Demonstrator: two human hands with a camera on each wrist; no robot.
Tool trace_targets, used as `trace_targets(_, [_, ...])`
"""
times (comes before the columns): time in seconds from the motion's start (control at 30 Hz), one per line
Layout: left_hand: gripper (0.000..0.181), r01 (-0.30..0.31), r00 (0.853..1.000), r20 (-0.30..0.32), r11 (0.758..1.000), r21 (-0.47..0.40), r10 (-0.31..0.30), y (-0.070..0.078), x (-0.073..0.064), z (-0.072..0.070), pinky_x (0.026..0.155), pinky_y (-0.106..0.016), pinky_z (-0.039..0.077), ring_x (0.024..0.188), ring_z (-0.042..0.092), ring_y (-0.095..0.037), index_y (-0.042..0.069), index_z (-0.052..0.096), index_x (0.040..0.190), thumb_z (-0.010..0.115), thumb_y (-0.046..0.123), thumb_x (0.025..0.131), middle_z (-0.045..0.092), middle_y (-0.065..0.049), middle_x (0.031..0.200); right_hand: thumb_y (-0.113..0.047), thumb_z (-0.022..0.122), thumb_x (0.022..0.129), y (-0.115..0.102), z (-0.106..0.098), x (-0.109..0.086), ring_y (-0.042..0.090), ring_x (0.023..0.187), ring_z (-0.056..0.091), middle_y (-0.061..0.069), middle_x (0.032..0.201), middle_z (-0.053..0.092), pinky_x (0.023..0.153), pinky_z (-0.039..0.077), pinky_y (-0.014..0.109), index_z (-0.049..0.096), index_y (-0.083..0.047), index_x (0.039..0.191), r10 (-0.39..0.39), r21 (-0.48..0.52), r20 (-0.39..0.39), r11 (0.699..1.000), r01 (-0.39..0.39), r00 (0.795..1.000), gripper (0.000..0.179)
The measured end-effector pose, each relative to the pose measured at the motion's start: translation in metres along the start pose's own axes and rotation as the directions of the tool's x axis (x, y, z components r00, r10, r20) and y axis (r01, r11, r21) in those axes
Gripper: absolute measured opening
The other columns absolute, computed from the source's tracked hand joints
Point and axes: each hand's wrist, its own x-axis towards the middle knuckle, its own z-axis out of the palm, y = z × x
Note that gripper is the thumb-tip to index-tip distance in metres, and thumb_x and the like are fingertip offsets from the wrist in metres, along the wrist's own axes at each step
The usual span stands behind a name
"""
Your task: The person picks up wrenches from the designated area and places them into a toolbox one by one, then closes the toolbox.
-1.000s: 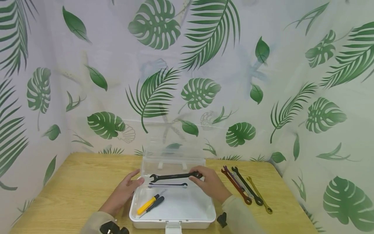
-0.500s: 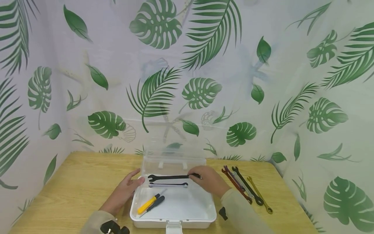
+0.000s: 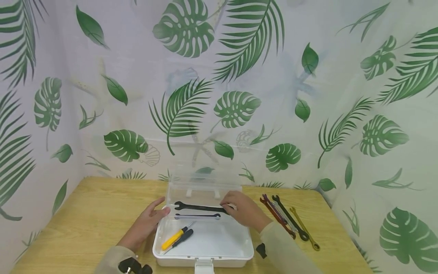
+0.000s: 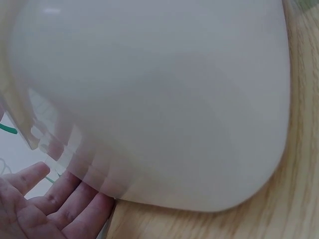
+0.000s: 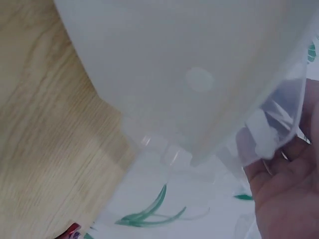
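My right hand (image 3: 243, 209) pinches the right end of a black combination wrench (image 3: 200, 207), held over the back of a white toolbox (image 3: 236, 262). The wrench's open jaw end points left; its other end is hidden by the fingers. Just in front of it, a thinner dark wrench (image 3: 197, 216) lies along the box's rear part. My left hand (image 3: 147, 224) touches the box's left rear corner, its thumb at the rim. In the left wrist view its fingers (image 4: 75, 209) lie extended along the box wall. The right wrist view shows my fingers behind a clear plastic edge (image 5: 299, 114).
A yellow-handled screwdriver (image 3: 172, 239) and a black-handled screwdriver (image 3: 183, 238) lie in the box's left side. The clear lid (image 3: 205, 182) stands raised behind. Several wrenches, including a black wrench (image 3: 291, 217) and a gold wrench (image 3: 304, 228), lie on the table (image 3: 102, 213) at right.
The black wrench has dipped on its right side and its left end has risen slightly, as my right hand turns it over the box. My left hand stays at the corner.
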Motion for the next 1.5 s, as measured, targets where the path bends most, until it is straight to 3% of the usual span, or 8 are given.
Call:
trace_targets(0.1, [0.080,-0.004,1.000,0.001,1.000,-0.010,0.004,-0.002,0.000,0.000,0.102,-0.055,0.053,0.125,0.060,-0.039,0.015,0.033,0.161,0.064,0.054,0.098,0.056,-0.028,0.142,-0.015,0.070,0.100,0.005,-0.004,-0.015,0.010,0.096,0.066,-0.007,0.102,0.071,0.085,0.059,0.034,0.078,-0.017,0.102,-0.045,0.029,-0.141,0.998,0.049,0.989,0.009])
trace_targets(0.23, [0.081,-0.010,1.000,-0.006,1.000,-0.020,0.010,-0.004,0.000,-0.003,0.103,-0.054,0.053,0.125,0.060,-0.038,0.016,0.033,0.161,0.064,0.055,0.097,0.056,-0.028,0.143,-0.006,0.073,0.095,0.016,-0.010,-0.040,0.007,0.090,0.065,-0.007,0.101,0.072,0.076,0.060,0.031,0.077,-0.014,0.103,-0.072,0.060,-0.300,0.994,0.094,0.951,0.012])
trace_targets(0.43, [0.090,0.005,1.000,-0.003,1.000,-0.012,-0.005,-0.005,0.002,-0.005,0.106,-0.058,0.049,0.131,0.056,-0.043,0.018,0.031,0.162,0.063,0.065,0.093,0.052,-0.029,0.147,-0.001,0.074,0.092,0.033,-0.017,-0.079,0.006,0.091,0.064,-0.007,0.101,0.071,0.075,0.061,0.032,0.072,-0.012,0.117,0.094,0.192,-0.403,0.981,-0.017,0.910,0.027])
trace_targets(0.57, [0.089,0.014,1.000,-0.003,1.000,-0.015,-0.014,-0.006,0.002,-0.007,0.105,-0.059,0.049,0.129,0.057,-0.043,0.018,0.031,0.162,0.063,0.065,0.093,0.052,-0.029,0.147,-0.001,0.073,0.093,0.043,-0.020,-0.099,0.005,0.089,0.064,-0.008,0.100,0.069,0.073,0.061,0.030,0.070,-0.011,0.121,0.177,0.260,-0.422,0.963,-0.069,0.889,0.029])
trace_targets(0.8, [0.088,0.008,1.000,-0.007,1.000,-0.015,-0.008,-0.007,0.001,-0.006,0.104,-0.058,0.050,0.126,0.059,-0.040,0.018,0.031,0.161,0.063,0.064,0.094,0.055,-0.027,0.145,-0.002,0.076,0.092,0.055,-0.021,-0.122,0.008,0.085,0.065,-0.002,0.097,0.070,0.070,0.062,0.032,0.071,-0.010,0.120,0.230,0.227,-0.429,0.963,-0.141,0.874,0.030])
trace_targets(1.1, [0.090,0.021,1.000,-0.002,1.000,0.002,-0.021,-0.002,0.001,-0.003,0.105,-0.062,0.048,0.132,0.054,-0.044,0.018,0.031,0.162,0.063,0.066,0.092,0.050,-0.028,0.149,-0.007,0.081,0.088,0.072,-0.023,-0.135,0.022,0.087,0.067,-0.001,0.099,0.068,0.070,0.061,0.033,0.070,-0.007,0.121,0.264,0.112,-0.388,0.965,-0.239,0.883,0.034])
trace_targets(1.33, [0.089,0.021,1.000,-0.002,1.000,0.002,-0.021,0.000,0.000,-0.001,0.106,-0.061,0.048,0.132,0.055,-0.044,0.018,0.031,0.161,0.063,0.066,0.093,0.051,-0.028,0.148,-0.019,0.076,0.095,0.085,-0.033,-0.146,0.027,0.097,0.064,0.011,0.111,0.066,0.078,0.060,0.038,0.063,-0.001,0.131,0.391,0.158,-0.312,0.920,-0.358,0.866,0.042])
trace_targets(1.5, [0.088,0.007,1.000,0.006,1.000,-0.012,-0.007,-0.002,0.001,0.000,0.104,-0.060,0.049,0.129,0.057,-0.041,0.018,0.031,0.161,0.063,0.064,0.094,0.052,-0.027,0.147,-0.020,0.074,0.097,0.102,-0.040,-0.155,0.029,0.104,0.064,0.015,0.118,0.064,0.082,0.060,0.042,0.059,0.001,0.135,0.436,0.153,-0.285,0.900,-0.409,0.854,0.046])
